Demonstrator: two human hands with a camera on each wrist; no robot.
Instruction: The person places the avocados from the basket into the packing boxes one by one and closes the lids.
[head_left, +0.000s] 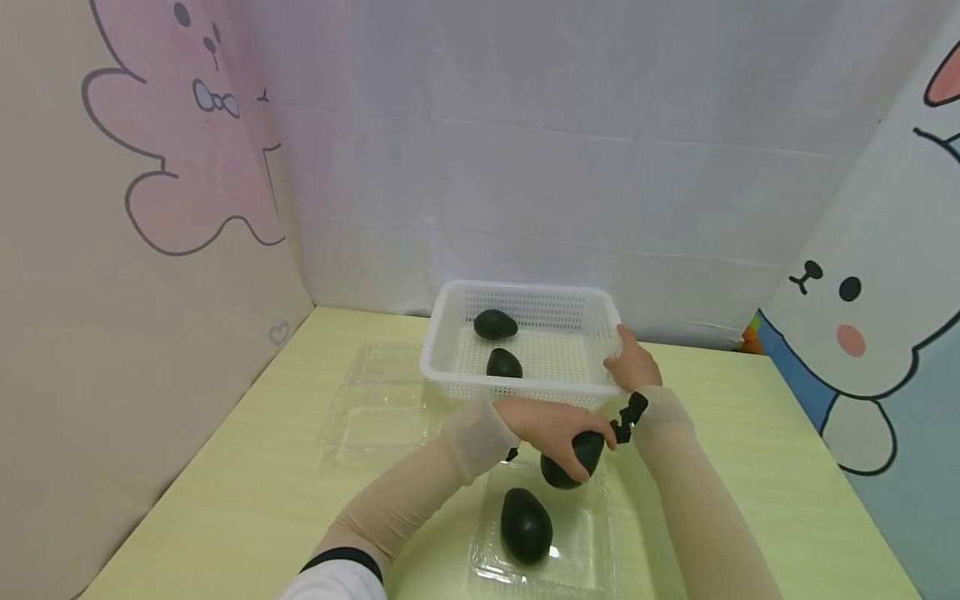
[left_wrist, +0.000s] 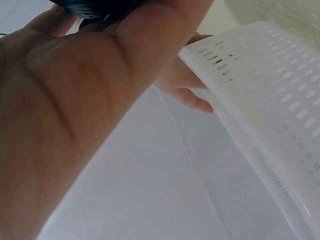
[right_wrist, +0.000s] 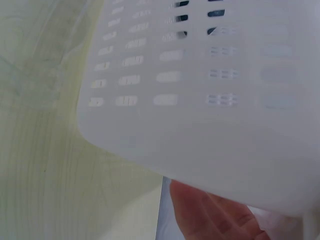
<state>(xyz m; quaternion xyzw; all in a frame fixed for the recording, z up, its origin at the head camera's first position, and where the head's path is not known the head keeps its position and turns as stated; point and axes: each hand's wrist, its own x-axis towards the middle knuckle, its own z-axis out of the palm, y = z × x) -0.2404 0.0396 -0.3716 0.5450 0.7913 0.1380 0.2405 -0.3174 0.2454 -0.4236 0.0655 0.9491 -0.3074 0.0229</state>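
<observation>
My left hand (head_left: 551, 423) grips a dark avocado (head_left: 557, 475) above an open clear plastic clamshell box (head_left: 585, 537). Another avocado (head_left: 527, 525) lies inside that box. At the right end of a white perforated plastic basket (head_left: 525, 387), my right hand (head_left: 636, 367) holds the rim. Two more avocados, one farther back (head_left: 495, 324) and one nearer the front wall (head_left: 505, 363), lie inside the basket. The left wrist view shows the left palm (left_wrist: 75, 95) close up, with the dark avocado (left_wrist: 95, 7) at the top edge. Fingers (right_wrist: 210, 212) show beneath the basket (right_wrist: 150, 130) in the right wrist view.
A second clear plastic clamshell (head_left: 382, 412) lies left of the basket on the pale yellow table (head_left: 262, 483). A white cloth wall (head_left: 525, 167) stands behind the basket, with cartoon-printed sheets on both sides.
</observation>
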